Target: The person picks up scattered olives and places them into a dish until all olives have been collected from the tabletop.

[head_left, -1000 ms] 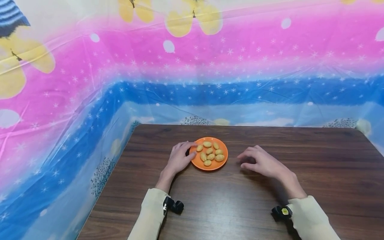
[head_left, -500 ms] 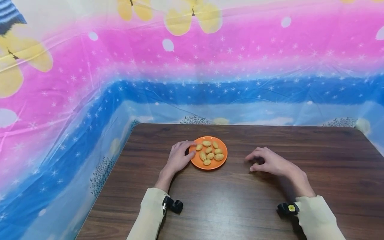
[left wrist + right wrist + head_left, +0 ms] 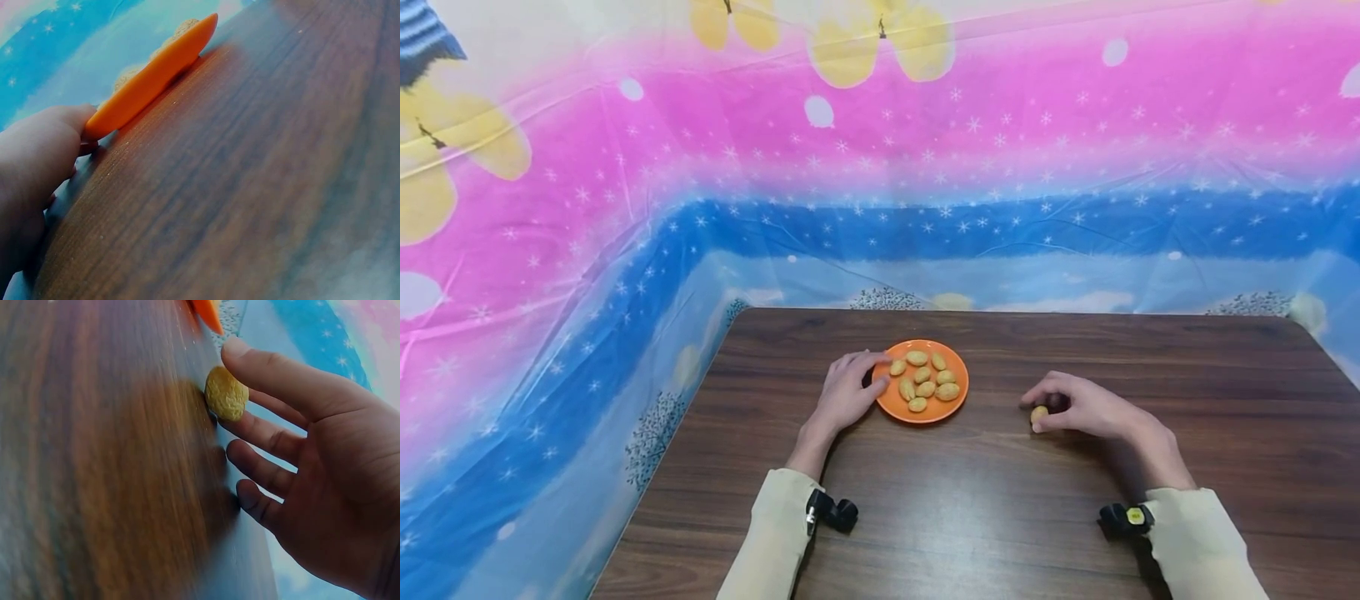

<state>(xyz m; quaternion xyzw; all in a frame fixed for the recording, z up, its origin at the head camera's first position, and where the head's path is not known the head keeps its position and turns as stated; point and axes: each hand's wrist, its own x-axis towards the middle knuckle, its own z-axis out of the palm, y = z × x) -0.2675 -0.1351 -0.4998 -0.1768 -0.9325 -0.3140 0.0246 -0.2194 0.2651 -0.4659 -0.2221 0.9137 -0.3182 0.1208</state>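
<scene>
An orange plate (image 3: 936, 416) on the table bears several wrinkled yellow pieces (image 3: 947, 391) that look like dried fruit. My left hand (image 3: 847, 393) holds the plate's left rim, thumb on the edge, as the left wrist view (image 3: 44, 147) also shows. Right of the plate, my right hand (image 3: 1093, 406) has a single wrinkled yellow dried fruit (image 3: 226, 394) between thumb and index finger, low at the tabletop. In the right wrist view its other fingers are loosely bent below the fruit.
The dark wood table (image 3: 970, 517) has its far edge against a pink and blue patterned cloth (image 3: 925, 225). A small black camera sits on each wrist, the left one (image 3: 832, 512) and the right one (image 3: 1123, 520).
My right hand has moved right, away from the plate, and the dried fruit at its fingertips has come into sight. The left hand and the plate have stayed in place.
</scene>
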